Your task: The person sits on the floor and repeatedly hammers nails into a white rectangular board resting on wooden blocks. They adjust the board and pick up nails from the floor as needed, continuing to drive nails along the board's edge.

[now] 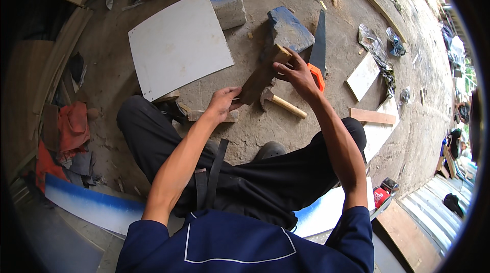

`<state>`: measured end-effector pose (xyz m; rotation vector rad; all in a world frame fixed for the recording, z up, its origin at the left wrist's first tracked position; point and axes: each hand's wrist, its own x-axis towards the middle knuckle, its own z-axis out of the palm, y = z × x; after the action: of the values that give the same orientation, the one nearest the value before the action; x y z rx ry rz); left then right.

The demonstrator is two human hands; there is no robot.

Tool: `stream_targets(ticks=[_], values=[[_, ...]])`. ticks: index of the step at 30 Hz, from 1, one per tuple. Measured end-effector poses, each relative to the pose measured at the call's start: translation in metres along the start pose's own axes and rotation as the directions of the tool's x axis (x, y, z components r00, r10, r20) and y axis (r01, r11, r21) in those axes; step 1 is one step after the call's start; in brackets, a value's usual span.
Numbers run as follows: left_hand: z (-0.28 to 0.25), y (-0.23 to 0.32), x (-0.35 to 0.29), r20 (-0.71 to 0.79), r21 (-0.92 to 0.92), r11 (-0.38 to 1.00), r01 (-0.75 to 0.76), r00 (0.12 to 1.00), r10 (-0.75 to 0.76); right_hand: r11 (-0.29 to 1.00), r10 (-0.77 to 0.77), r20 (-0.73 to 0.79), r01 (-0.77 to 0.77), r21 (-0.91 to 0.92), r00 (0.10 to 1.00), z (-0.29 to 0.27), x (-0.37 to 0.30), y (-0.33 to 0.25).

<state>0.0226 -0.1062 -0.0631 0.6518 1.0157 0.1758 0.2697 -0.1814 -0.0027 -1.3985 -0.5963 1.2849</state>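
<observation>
1. White board [176, 43]: lies at left, touched by neither grip.
2. Left grip [223, 104]: clamped on the near end of the wood piece [259, 80].
3. Wood piece: held above the floor [242, 144], slanting away to the right. Progress, as judged: the piece is in handling; no fastener or joint shows on its visible face. The amount left cannot be determined.
4. Hammer [287, 106]: lies on the floor just right of the wood piece; not held.
5. Right grip [298, 73]: clamped on the far end, thumb on the upper face.
6. Saw [319, 43]: orange handle nearest the person; not held.
7. Red item [382, 197]: carries pale lettering, not transcribed.
</observation>
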Motion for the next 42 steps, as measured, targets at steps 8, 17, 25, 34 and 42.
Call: stream_targets(ticks=[8,17,25,34,42], values=[[-0.008,-0.001,0.000,-0.099,0.078,0.991,0.105,0.990,-0.097,0.986,-0.046,0.058,0.055,-0.157,0.997,0.006,0.002,0.003],[0.001,0.009,-0.007,-0.069,0.280,0.932,0.229,0.973,-0.218,0.982,-0.004,0.058,0.015,-0.187,0.998,0.006,0.004,0.002],[0.002,0.014,-0.011,-0.076,0.332,0.914,0.235,0.972,-0.222,0.980,-0.010,0.060,0.022,-0.199,0.998,0.005,0.007,0.006],[0.002,0.015,-0.014,-0.066,0.379,0.896,0.233,0.972,-0.225,0.989,-0.024,0.090,0.037,-0.146,0.996,0.008,0.005,0.006],[0.006,0.021,-0.021,0.056,0.482,0.855,0.190,0.967,-0.247,0.988,-0.007,0.080,0.019,-0.151,0.997,0.008,0.008,0.011]])
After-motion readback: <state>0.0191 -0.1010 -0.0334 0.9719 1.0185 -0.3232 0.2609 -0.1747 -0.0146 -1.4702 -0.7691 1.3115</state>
